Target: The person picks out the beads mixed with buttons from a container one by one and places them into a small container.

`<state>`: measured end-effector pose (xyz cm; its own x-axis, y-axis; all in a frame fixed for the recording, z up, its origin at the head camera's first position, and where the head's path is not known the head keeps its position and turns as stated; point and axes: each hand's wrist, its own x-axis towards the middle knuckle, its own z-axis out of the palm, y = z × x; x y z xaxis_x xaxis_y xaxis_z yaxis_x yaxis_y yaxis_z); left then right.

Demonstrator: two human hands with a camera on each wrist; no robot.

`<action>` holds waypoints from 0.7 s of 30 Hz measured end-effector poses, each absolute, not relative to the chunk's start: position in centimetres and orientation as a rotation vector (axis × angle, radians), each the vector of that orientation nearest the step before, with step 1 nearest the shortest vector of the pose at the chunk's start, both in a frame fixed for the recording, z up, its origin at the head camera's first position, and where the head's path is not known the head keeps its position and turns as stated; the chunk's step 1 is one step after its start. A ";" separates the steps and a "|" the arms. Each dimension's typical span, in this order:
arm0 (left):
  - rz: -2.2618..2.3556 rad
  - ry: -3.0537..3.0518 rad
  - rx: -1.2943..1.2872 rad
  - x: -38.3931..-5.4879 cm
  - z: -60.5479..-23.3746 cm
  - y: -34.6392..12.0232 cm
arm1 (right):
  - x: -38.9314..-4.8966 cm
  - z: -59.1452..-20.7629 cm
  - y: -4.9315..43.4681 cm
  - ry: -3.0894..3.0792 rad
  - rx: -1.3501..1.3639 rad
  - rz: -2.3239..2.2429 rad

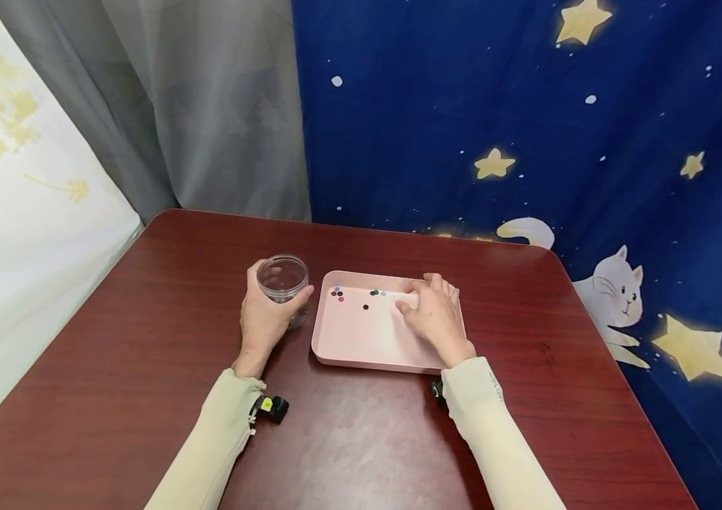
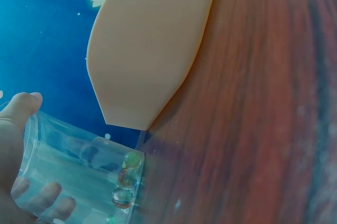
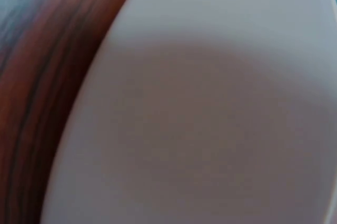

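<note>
My left hand [image 1: 263, 312] grips a clear jar [image 1: 282, 276] from its left side, with the thumb around the near right side. Several glass marbles [image 2: 122, 197] lie at the jar's bottom in the left wrist view. To the right of the jar lies a pink tray [image 1: 367, 343]. My right hand [image 1: 435, 312] is over its right part, thumb and forefinger apart, with nothing seen between them. Several small round coloured marbles [image 1: 339, 293] are grouped at the tray's far left, others near its far middle. In the right wrist view the tray's wall [image 3: 200, 129] hides the fingers.
Both tray and jar are on a dark red wooden table [image 1: 348, 439]. A blue star-patterned curtain [image 1: 412, 142] and a grey curtain [image 1: 233, 106] hang behind the far edge. Wrist cameras [image 1: 278, 409] are strapped under both forearms.
</note>
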<state>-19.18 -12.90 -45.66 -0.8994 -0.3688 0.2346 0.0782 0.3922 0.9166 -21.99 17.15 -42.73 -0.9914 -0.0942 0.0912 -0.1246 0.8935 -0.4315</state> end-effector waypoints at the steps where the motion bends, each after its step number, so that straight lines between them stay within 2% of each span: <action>1: -1.517 -2.252 0.249 -19.2 -45.6 -12.8 | -22.0 -42.7 17.3 -2.994 0.163 0.686; 21: -1.501 -2.252 0.258 -19.2 -45.6 -12.8 | -22.6 -42.9 19.4 -3.026 0.037 0.678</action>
